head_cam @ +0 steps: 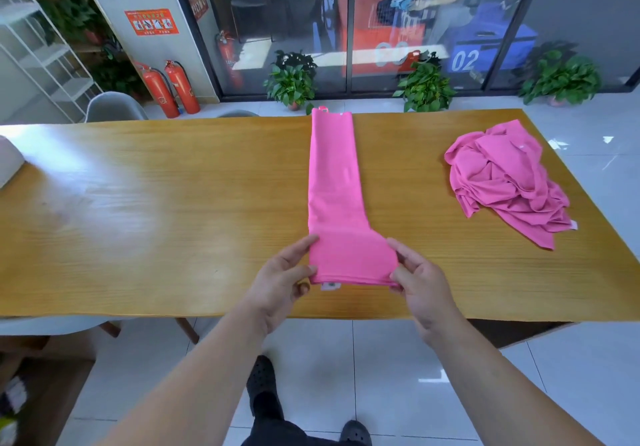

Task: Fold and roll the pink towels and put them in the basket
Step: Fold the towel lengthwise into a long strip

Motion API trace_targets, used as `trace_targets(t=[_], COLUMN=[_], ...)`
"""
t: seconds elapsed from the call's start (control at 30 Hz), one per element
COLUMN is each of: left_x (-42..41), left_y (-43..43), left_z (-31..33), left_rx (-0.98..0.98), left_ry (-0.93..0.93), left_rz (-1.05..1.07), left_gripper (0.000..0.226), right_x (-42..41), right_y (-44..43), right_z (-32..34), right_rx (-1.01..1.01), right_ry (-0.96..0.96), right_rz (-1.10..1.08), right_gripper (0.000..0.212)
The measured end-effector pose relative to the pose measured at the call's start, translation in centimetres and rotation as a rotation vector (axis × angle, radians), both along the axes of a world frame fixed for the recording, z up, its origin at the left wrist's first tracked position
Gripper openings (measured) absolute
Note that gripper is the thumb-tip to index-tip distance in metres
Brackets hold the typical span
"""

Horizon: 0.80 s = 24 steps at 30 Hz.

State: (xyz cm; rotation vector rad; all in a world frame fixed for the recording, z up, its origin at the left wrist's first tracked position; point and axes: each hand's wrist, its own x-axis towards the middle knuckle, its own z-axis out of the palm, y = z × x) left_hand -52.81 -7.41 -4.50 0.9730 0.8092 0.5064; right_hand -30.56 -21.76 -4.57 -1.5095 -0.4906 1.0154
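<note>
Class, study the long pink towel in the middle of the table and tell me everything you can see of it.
The folded towel is bright pink, soft-looking cloth, folded into a long narrow strip lying flat on the wooden table, reaching its far edge. Its near end is wider and looks turned over on itself. A small white label peeks from under that end; a pink loop shows at the far end. The left hand and right hand pinch the near end's two sides.

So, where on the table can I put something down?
Widest bare tabletop: between the white object at the left edge and the folded towel. Narrower gap: between that towel and the crumpled pile. Crowded: near middle, where left hand and right hand grip it.
</note>
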Motion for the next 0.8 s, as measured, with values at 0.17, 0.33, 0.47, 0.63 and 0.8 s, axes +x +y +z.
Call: trace_targets(t=[0.17,0.33,0.47,0.63,0.8], left_x=[-1.2,-3.7,-4.0,-3.1,-2.0], left_y=[-2.2,-7.5,-7.3,-5.6,-2.3], left_z=[-3.0,-9.8,-10.1,-7.5,-1.6], left_rx=[0.156,0.022,0.039,0.018,-0.016], left_ry=[0.327,0.518,0.558,0.46,-0.009], left_rz=[-0.006,-0.098,-0.126,-0.138,0.002], left_gripper=[0.064,0.06,0.06,0.044,0.053], right_x=[-1.5,-3.2,-2.8,-1.8,0.0], right_y=[-2.4,-5.7,-6.4,-4.8,-2.4], right_z=[-2.8,-8.5,-9.9,-8.1,-1.6], right_rx=[-0.15,-0.353,-0.425,-0.356,0.032], right_ry=[-0.067,-0.099,-0.144,-0.113,0.166], right_rz=[0.051,0.202,0.212,0.22,0.061], right_gripper=[0.065,0.073,0.06,0.045,0.049])
